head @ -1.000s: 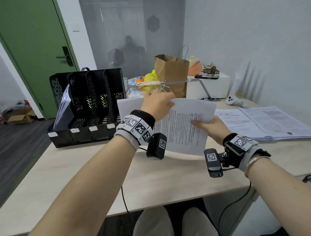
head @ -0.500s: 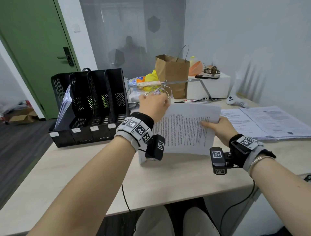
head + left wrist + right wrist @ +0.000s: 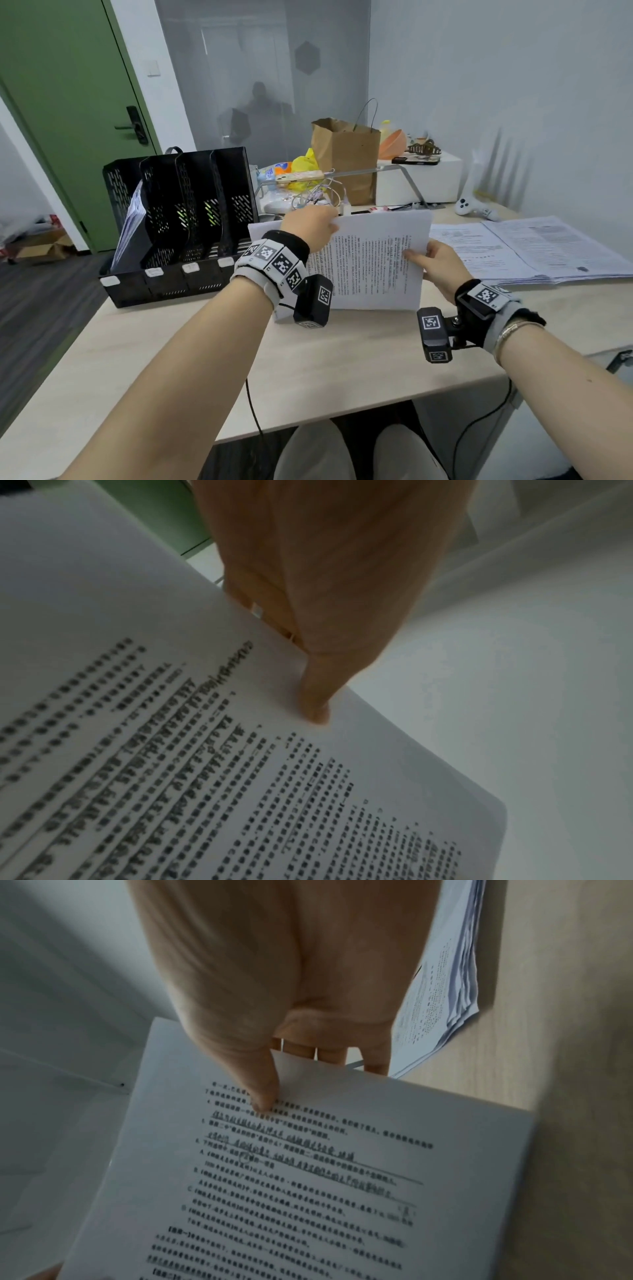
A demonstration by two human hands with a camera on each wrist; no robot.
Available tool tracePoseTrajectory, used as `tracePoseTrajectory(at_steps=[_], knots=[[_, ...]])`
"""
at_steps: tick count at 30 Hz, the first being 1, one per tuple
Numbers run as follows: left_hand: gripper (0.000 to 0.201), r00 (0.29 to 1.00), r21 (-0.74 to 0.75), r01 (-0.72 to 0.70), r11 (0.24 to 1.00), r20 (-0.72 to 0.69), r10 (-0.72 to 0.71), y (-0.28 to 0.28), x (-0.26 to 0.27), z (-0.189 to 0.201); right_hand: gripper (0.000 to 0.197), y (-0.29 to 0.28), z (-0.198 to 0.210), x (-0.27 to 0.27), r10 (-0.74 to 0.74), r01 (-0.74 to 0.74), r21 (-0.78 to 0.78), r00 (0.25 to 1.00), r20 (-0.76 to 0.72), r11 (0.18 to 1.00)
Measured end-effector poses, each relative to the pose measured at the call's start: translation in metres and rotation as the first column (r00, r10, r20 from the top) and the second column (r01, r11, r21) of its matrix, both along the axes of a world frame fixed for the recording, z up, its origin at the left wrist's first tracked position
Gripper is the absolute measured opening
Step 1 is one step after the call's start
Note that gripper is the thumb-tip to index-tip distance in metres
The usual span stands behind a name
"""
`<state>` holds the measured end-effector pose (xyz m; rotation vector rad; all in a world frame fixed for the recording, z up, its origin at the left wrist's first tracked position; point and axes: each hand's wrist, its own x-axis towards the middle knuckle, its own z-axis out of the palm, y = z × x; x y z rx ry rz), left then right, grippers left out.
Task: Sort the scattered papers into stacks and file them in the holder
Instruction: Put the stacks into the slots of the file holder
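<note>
paper stack [image 3: 373, 260] held upright above worktop [image 3: 342, 370], right of file holder [image 3: 178, 222] | left hand [image 3: 310, 228] pinches top edge, thumb in front | right hand [image 3: 442, 263] pinches right edge, fingers [image 3: 329, 1056] behind

Two hands [image 3: 310, 224] [image 3: 442, 265]; one holder [image 3: 178, 219], four slots; one paper bag [image 3: 344, 154].

The paper stack [image 3: 373, 260] is white with rows of black printed text; the file holder [image 3: 178, 219] is black with slotted perforations and white label tabs. The door [image 3: 65, 102] is green, the bag [image 3: 344, 157] brown, and the desk [image 3: 308, 370] pale wood-grain. Both wristbands [image 3: 274, 263] carry black-and-white square markers.
</note>
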<state>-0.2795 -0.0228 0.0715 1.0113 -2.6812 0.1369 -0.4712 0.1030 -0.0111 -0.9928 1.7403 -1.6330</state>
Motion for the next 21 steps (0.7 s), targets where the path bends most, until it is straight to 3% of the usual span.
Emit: tracePoseTrajectory(at_steps=[3,6,8,10,12,14,17,21], knots=[[0.016,0.965,0.024,-0.010,1.000,-0.261,0.016,-0.004,0.012,0.006,0.077,-0.004,0.005,-0.004,-0.183,0.181,-0.054,0.982,-0.040,0.982],[0.017,0.822,0.178,0.100,0.979,-0.569,0.020,-0.008,0.025,0.014,0.115,-0.008,0.010,-0.006,-0.225,0.228,-0.052,0.973,0.055,0.972],[0.023,0.697,0.273,0.233,0.934,-0.716,0.035,-0.010,0.032,0.015,0.100,-0.010,0.020,0.001,-0.075,0.084,-0.077,0.991,0.112,0.994],[0.016,0.594,0.329,0.327,0.886,-0.801,0.078,-0.013,0.037,0.011,0.058,-0.015,0.031,0.013,0.073,-0.060,-0.124,0.991,0.109,0.990],[0.011,0.558,0.346,0.284,0.894,-0.818,0.139,-0.016,0.040,0.001,0.030,-0.022,0.040,0.024,0.092,-0.074,-0.172,0.991,0.096,0.982],[0.012,0.557,0.347,0.174,0.922,-0.807,0.199,-0.018,0.039,-0.013,0.025,-0.025,0.045,0.034,0.068,-0.056,-0.213,0.997,0.047,0.975],[0.009,0.512,0.346,0.129,0.929,-0.826,0.236,-0.013,0.032,-0.031,0.027,-0.028,0.049,0.050,0.011,-0.046,-0.254,0.991,-0.137,0.966],[0.013,0.461,0.388,0.273,0.880,-0.856,0.234,-0.006,0.021,-0.037,0.026,-0.031,0.051,0.063,0.004,-0.086,-0.276,0.959,-0.285,0.957]])
